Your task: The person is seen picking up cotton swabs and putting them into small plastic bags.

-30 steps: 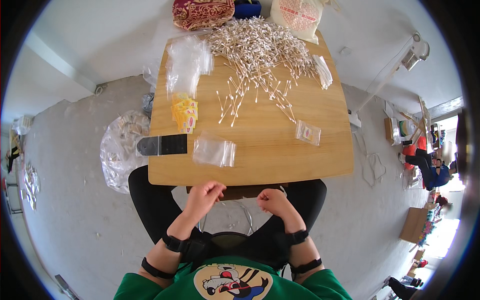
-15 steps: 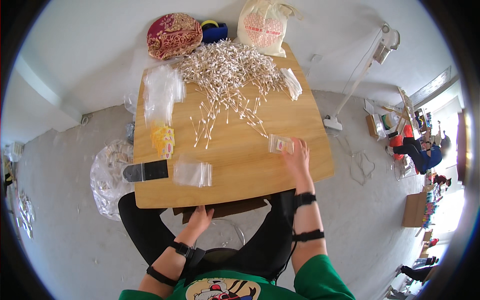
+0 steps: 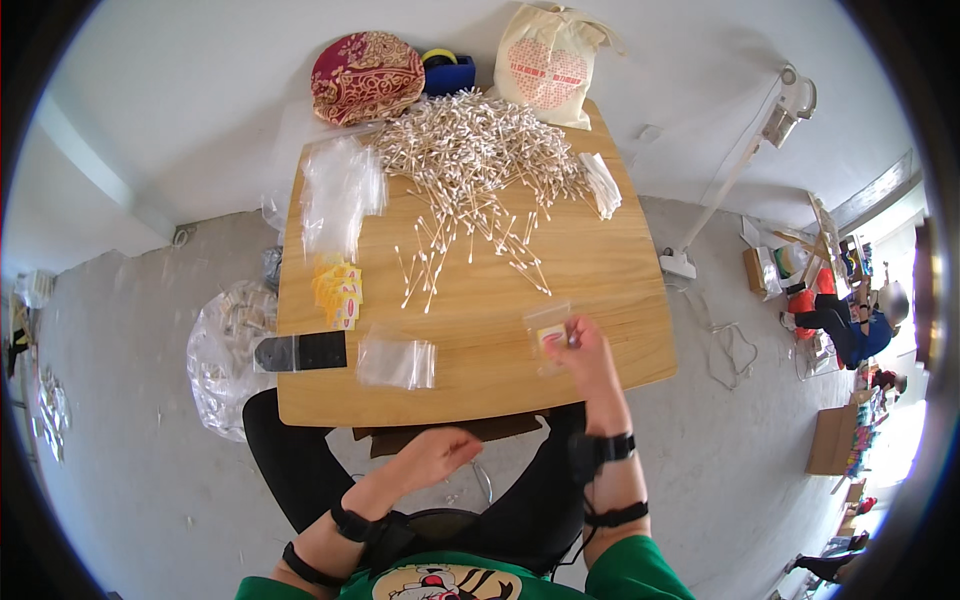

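At the right front of the table, my right hand is closed in a pinch on a small clear zip bag. A yellow-and-white label card shows in that bag. My left hand hovers over my lap, just off the table's front edge, its fingers loosely stretched and nothing visible in them. Nearest to it on the table lies a stack of clear zip bags. Further left are a black flat piece in clear plastic and a pile of yellow label cards.
A large heap of cotton swabs covers the table's far side. Around it are long clear bags, a white bundle, a tape dispenser, a patterned red pouch and a cloth bag. A plastic sack stands left.
My right hand has drawn the labelled zip bag nearer to me, and the bag has turned. My left hand has come away from under the table edge, moving right.
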Demonstrator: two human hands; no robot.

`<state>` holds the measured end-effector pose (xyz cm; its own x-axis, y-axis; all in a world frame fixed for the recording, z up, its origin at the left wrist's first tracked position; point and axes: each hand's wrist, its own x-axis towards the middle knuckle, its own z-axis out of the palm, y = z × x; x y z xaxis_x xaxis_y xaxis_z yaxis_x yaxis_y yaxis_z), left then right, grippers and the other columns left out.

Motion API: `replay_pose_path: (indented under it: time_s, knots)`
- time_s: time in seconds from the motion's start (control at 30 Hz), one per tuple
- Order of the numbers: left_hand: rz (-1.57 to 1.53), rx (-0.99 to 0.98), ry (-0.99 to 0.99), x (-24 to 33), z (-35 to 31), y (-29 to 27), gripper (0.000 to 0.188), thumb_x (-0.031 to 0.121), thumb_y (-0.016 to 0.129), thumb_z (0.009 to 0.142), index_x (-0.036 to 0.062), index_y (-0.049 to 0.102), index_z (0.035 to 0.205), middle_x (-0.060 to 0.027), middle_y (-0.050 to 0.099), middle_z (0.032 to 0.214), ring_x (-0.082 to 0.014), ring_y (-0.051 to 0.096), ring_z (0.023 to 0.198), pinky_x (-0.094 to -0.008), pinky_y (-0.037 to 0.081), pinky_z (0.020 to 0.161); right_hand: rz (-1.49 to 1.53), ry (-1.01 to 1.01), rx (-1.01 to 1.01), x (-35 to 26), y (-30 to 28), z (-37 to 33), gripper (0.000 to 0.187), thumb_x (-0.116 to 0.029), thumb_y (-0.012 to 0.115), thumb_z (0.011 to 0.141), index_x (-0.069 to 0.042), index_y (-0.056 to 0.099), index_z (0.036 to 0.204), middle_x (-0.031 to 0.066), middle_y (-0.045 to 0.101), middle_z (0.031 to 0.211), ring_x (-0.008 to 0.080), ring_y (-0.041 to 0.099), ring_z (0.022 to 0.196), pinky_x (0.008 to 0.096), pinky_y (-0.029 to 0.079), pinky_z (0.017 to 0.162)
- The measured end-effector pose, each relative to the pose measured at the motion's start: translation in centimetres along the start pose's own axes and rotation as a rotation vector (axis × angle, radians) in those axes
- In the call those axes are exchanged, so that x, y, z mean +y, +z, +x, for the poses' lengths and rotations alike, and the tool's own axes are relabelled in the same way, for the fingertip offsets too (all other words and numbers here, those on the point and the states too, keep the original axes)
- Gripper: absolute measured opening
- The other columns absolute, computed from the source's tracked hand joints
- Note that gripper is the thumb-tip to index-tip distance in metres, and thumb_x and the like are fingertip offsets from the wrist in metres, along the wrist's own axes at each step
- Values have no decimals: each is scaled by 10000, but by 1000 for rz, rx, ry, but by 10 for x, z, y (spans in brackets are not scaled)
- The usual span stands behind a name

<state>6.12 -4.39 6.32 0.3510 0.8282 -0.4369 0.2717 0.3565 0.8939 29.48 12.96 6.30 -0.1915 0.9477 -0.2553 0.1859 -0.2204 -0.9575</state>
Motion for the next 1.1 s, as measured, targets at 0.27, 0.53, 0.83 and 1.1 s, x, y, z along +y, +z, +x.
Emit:
replay_pose_path:
  time_s: [0.27,0.53,0.83,1.1]
  knots:
    - [-722,487,124,28,24,-7,355,297,683,895,-6,645,1075,-19,647,930,-99,589,834,-234,464,739,321,30,-139,23,119,-87,397,78,716,757,-33,509,1077,15,594,1015,74,553,840,222,478,709]
    - [-190,679,153,28,3,-23,148,136,723,827,-10,698,822,-59,637,739,-133,590,691,-257,442,632,-153,-396,34,-19,100,-91,337,-9,746,725,-41,583,1018,89,610,944,219,575,796,314,481,702]
    - [132,702,256,25,3,-21,110,68,732,725,-3,651,701,-137,612,708,-308,609,676,-349,467,596,-602,-881,-246,-58,101,-84,194,-14,747,653,-77,656,812,57,615,850,289,567,804,379,477,687]
    - [374,472,35,13,0,-19,182,171,733,754,22,673,839,-175,650,796,-324,644,755,-358,490,648,-555,-860,-364,-38,104,-86,149,-6,735,660,-64,648,768,73,617,755,270,575,710,360,479,657]
